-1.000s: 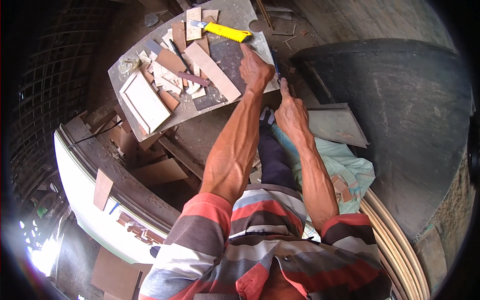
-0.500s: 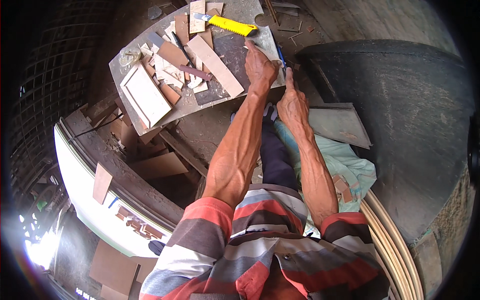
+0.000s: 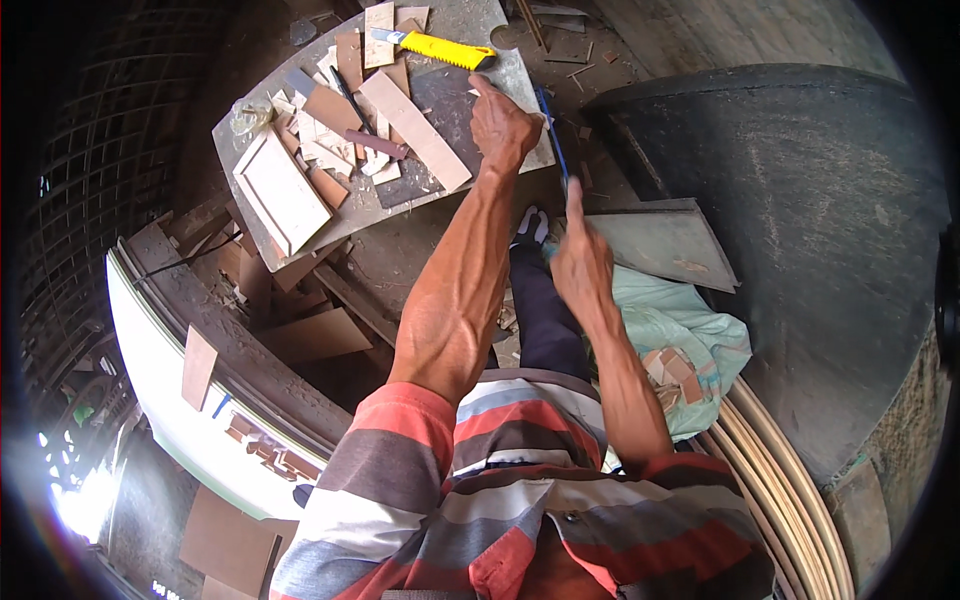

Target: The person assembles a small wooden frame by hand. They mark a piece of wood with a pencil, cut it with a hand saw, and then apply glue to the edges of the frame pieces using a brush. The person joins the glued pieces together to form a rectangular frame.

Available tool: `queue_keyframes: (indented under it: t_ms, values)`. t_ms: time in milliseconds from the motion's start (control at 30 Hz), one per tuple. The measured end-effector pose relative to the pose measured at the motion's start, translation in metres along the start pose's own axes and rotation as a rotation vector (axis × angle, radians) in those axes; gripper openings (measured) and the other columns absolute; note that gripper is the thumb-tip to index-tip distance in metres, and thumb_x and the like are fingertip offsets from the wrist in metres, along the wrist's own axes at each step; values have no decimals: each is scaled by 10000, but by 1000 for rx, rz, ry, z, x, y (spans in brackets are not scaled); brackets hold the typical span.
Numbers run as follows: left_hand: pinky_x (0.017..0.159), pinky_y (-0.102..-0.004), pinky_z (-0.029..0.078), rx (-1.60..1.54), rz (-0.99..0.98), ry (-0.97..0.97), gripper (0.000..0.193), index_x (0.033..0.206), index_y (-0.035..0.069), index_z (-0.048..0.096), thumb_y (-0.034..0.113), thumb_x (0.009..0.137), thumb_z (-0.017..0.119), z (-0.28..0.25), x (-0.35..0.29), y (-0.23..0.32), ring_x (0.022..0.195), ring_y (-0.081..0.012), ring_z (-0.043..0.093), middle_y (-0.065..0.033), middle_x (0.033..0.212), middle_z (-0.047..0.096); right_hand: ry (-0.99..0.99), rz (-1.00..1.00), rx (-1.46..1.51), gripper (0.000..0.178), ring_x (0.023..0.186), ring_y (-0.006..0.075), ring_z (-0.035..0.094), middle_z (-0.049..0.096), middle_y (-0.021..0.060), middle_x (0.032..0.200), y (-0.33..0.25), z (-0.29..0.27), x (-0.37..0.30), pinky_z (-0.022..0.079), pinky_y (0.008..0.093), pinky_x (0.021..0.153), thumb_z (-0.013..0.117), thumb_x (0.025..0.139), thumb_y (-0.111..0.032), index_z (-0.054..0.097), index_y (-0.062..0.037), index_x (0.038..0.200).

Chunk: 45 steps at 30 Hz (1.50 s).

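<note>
At the right end of the work board, my left hand is closed over a thin pale piece of wood, pressing it down near the edge. Most of that piece is hidden under the hand. My right hand, smeared a little by motion, grips the near end of a long thin blue blade with the index finger stretched along it. The blade runs past the board's right edge, beside the wood piece. Just beyond my left hand lies a yellow utility knife with its blade out.
Wood strips and offcuts, a black pen and a framed pale panel cover the board's left part. A large dark curved panel stands at right. Below it are a pale green sack and long wooden strips.
My right hand has drawn back toward my body with the blue blade, baring more of it. My left hand stays on the wood piece, and the whole view has shifted slightly.
</note>
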<state>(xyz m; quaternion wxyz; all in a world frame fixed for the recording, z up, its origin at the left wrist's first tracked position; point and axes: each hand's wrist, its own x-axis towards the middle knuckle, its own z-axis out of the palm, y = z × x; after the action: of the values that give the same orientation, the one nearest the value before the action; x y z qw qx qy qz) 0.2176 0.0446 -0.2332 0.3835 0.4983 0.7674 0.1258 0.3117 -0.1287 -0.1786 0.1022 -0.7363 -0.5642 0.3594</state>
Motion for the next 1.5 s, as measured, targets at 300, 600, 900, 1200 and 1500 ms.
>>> queue_keyframes:
  t_ms: [300, 600, 900, 1200, 1500]
  values:
    - [838, -507, 531, 10, -18, -5, 721, 1154, 6, 298, 123, 657, 808, 1, 6, -2, 938, -492, 642, -306, 966, 646, 3, -18, -41, 888, 810, 485, 635, 621, 313, 874, -4, 1, 0, 502, 542, 697, 576, 759, 56, 192, -85, 1548]
    - [855, -508, 526, 10, 2, 24, 809, 1198, 0, 291, 180, 657, 865, 4, -3, 1, 953, -486, 642, -303, 965, 654, 74, -30, 22, 899, 765, 467, 634, 612, 281, 838, 17, 26, 23, 510, 515, 678, 592, 762, 58, 203, -108, 1556]
    - [860, -509, 527, 10, -2, 32, 759, 1240, -37, 285, 120, 671, 762, 5, 7, 0, 942, -497, 642, -310, 965, 649, 21, 15, -12, 797, 807, 487, 645, 639, 329, 885, 1, -12, -6, 518, 536, 731, 563, 796, 22, 273, -96, 1529]
    - [864, -504, 530, -7, -23, 62, 732, 1218, -24, 296, 102, 665, 759, 5, 5, 3, 952, -494, 643, -307, 975, 649, 59, -64, -44, 787, 760, 490, 636, 638, 314, 823, -1, -9, 9, 504, 552, 728, 560, 791, 27, 284, -82, 1519]
    - [869, -497, 526, 7, -69, 7, 735, 1214, -9, 298, 89, 660, 772, 3, 1, 14, 978, -486, 639, -294, 994, 652, 40, -46, -57, 843, 766, 488, 635, 629, 319, 812, 4, 7, 60, 493, 550, 692, 574, 778, 38, 230, -87, 1537]
